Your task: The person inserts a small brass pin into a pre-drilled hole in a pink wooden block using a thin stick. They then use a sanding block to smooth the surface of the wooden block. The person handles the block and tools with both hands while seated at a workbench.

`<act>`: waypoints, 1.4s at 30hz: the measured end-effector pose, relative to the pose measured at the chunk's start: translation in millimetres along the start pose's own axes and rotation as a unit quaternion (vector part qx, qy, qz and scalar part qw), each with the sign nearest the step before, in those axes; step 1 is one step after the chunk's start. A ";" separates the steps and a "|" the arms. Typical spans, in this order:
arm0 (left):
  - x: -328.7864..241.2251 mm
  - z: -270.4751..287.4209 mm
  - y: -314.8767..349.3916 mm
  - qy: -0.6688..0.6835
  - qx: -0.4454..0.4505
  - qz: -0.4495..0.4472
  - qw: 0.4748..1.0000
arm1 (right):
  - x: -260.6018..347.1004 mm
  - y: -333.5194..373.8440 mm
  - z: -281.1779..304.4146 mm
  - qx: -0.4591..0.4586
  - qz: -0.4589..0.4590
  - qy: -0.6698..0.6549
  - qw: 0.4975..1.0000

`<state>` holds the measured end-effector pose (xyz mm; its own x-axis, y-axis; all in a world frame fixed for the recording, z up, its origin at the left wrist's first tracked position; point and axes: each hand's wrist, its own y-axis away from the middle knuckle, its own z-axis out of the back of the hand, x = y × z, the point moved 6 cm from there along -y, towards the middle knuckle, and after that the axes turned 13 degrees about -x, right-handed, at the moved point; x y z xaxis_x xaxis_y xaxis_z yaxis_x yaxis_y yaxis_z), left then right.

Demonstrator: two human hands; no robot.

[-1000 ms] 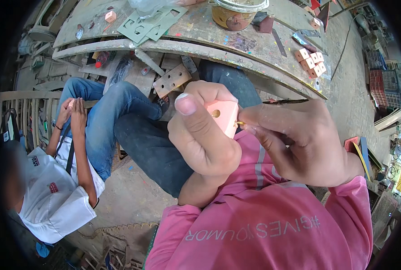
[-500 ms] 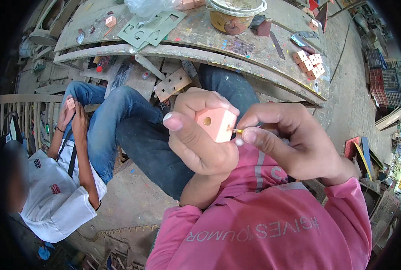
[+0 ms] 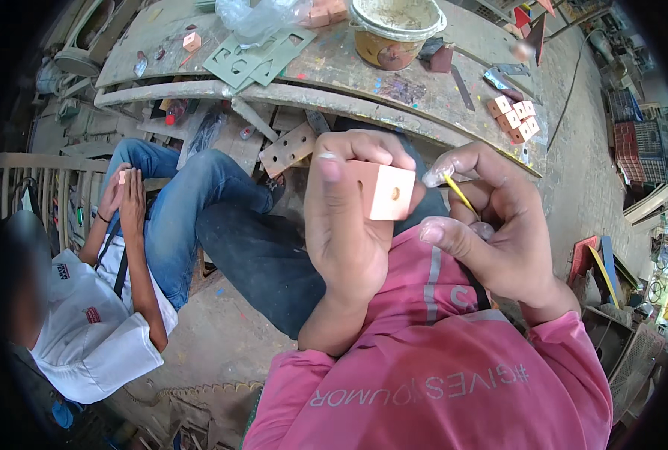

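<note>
Your shirt [image 3: 439, 420]: bright pink cloth, creased, covering your torso.
Chest lettering [image 3: 424, 381]: pale grey capitals in one line, upside down as you look at them.
Stripe [image 3: 433, 281]: a straight grey band on the pink.
Your left sleeve [image 3: 296, 382]: plain pink, like the shirt.
Your right sleeve [image 3: 559, 349]: the same pink.
Your left hand [image 3: 349, 229]: bare.
Your right hand [image 3: 508, 236]: bare, whitish smears on the fingertips [image 3: 442, 166].
Your trousers [image 3: 263, 251]: dark blue-grey.

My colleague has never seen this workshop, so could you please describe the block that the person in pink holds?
Start from the pink shirt and follow its left sleeve up to the left hand. It holds a pinkish block with round holes. Unlike the blocks piled on the table, this one is held in the air and looks larger.
</note>
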<state>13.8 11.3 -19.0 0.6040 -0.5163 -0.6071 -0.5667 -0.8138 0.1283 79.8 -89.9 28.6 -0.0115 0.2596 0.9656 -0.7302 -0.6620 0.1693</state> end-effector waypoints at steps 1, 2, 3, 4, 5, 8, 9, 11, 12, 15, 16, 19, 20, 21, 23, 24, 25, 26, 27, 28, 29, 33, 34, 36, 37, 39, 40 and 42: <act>5.5 4.0 -3.5 0.055 0.121 0.012 0.991 | -2.8 -1.5 1.1 -0.008 0.007 -0.019 1.000; 5.5 1.9 -4.4 0.039 0.127 0.013 0.991 | -5.7 -3.0 2.7 -0.016 0.015 -0.038 0.999; 5.8 -0.6 -3.8 0.023 0.132 0.014 0.991 | -9.6 -2.6 6.3 -0.026 0.013 -0.047 0.998; 6.1 -2.9 -4.2 0.008 0.138 0.016 0.990 | -7.6 -3.4 7.9 -0.039 0.018 -0.062 0.997; 8.9 0.1 -6.6 -0.001 0.147 0.037 0.988 | -5.5 -4.5 7.9 -0.052 0.024 -0.078 0.995; 16.2 1.8 -11.1 0.061 0.185 0.018 0.981 | 4.4 -4.1 13.5 -0.069 0.033 -0.048 0.996; 17.2 0.2 -10.1 0.076 0.161 0.060 0.982 | 6.3 -5.0 14.2 -0.082 0.046 -0.038 0.995; 18.5 -4.5 -11.4 0.081 0.158 0.059 0.982 | 9.6 -6.2 18.7 -0.099 0.092 -0.011 0.991; 18.6 -6.2 -12.0 0.084 0.156 0.058 0.982 | 12.1 -5.8 20.4 -0.095 0.124 0.022 0.988; 17.5 -8.6 -7.6 0.069 0.182 0.076 0.978 | 22.9 -3.7 24.2 -0.086 0.219 0.128 0.964; 16.3 -8.1 -7.3 0.053 0.187 0.073 0.978 | 27.5 -3.9 24.4 -0.082 0.223 0.117 0.964; 11.3 -7.4 -7.6 0.014 0.208 0.051 0.977 | 35.4 -3.3 22.4 -0.084 0.250 0.083 0.961; 10.2 -7.2 -7.2 0.003 0.215 0.041 0.976 | 33.9 -2.5 23.1 -0.093 0.268 0.072 0.956; 9.1 -5.8 -7.6 -0.020 0.197 0.039 0.980 | 34.4 -1.5 23.3 -0.082 0.287 0.086 0.950; 7.3 -6.2 -7.1 -0.016 0.210 0.002 0.977 | 37.4 1.2 25.9 -0.040 0.328 0.141 0.933; 6.3 -6.6 -6.5 -0.013 0.218 -0.016 0.976 | 40.1 2.0 25.7 -0.024 0.327 0.164 0.930; 4.2 -6.8 -5.5 -0.005 0.216 -0.027 0.976 | 42.6 3.3 25.1 -0.006 0.326 0.186 0.927; 3.6 -7.4 -5.2 -0.007 0.226 -0.029 0.974 | 45.3 4.8 25.2 0.010 0.324 0.208 0.923; 2.7 -7.1 -5.4 -0.009 0.236 -0.031 0.971 | 47.3 5.8 27.0 0.020 0.314 0.235 0.920; 2.3 -7.8 -4.9 -0.011 0.246 -0.034 0.969 | 48.2 6.5 27.8 0.031 0.303 0.262 0.916; 2.1 -8.8 -4.1 -0.022 0.242 -0.043 0.969 | 51.3 7.5 27.9 0.030 0.316 0.271 0.909; -2.7 -8.0 0.7 -0.079 0.225 -0.065 0.969 | 56.3 9.7 26.3 0.022 0.357 0.298 0.885; -4.0 -8.0 2.0 -0.093 0.220 -0.068 0.969 | 56.2 10.2 26.5 0.021 0.361 0.304 0.881; -5.6 -8.0 3.9 -0.112 0.221 -0.072 0.966 | 56.0 10.9 26.4 0.021 0.364 0.318 0.875; -5.8 -8.4 4.8 -0.117 0.227 -0.072 0.964 | 55.8 11.4 26.3 0.022 0.363 0.330 0.871; -7.7 -8.9 5.9 -0.139 0.233 -0.083 0.959 | 56.0 11.9 25.2 0.024 0.362 0.360 0.860; -9.2 -8.9 6.5 -0.157 0.232 -0.093 0.955 | 55.9 12.3 24.4 0.022 0.364 0.376 0.852; -10.3 -9.4 7.8 -0.185 0.229 -0.123 0.948 | 55.4 13.5 22.7 0.015 0.369 0.404 0.837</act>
<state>8.4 7.7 -4.3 0.5589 -0.1280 -0.8193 -0.6698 -0.6522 -0.3550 84.8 -100.3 88.9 -0.9191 0.1553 0.3622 -0.3033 -0.8656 -0.3984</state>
